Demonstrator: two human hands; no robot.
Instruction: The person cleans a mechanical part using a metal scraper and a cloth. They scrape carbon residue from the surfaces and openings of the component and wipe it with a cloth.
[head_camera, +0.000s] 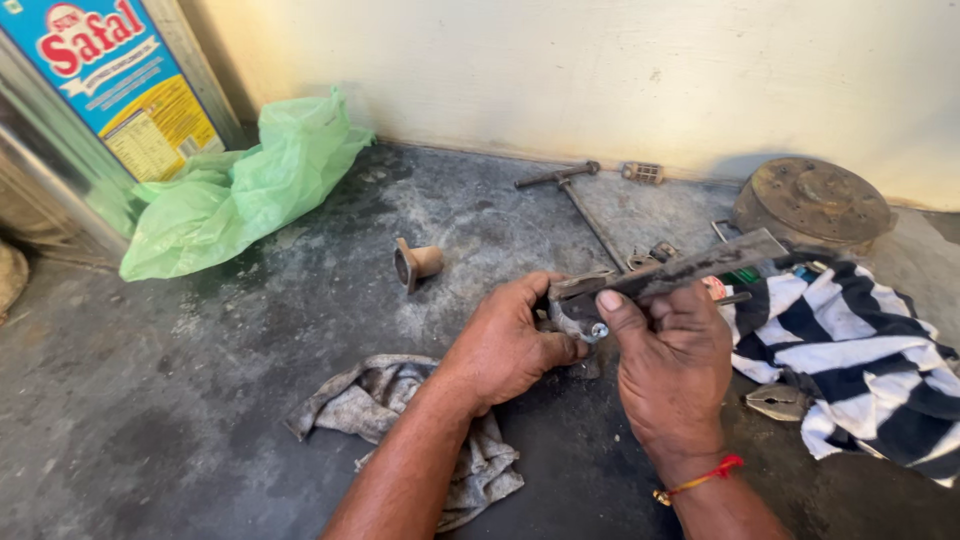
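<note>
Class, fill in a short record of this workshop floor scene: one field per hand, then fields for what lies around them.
left hand: left hand grips the near end of a long flat grey metal bar
right hand: right hand holds the same bar, thumb beside a small silver bolt
under the forearms: crumpled grey rag
to the right: navy and white striped cloth
back left: pale green plastic bag
floor centre: short flanged metal pipe piece
back right: round rusty metal drum

A tall metal tin (75, 120) is standing at the far left, wearing a blue, red and yellow label (125, 80).
</note>
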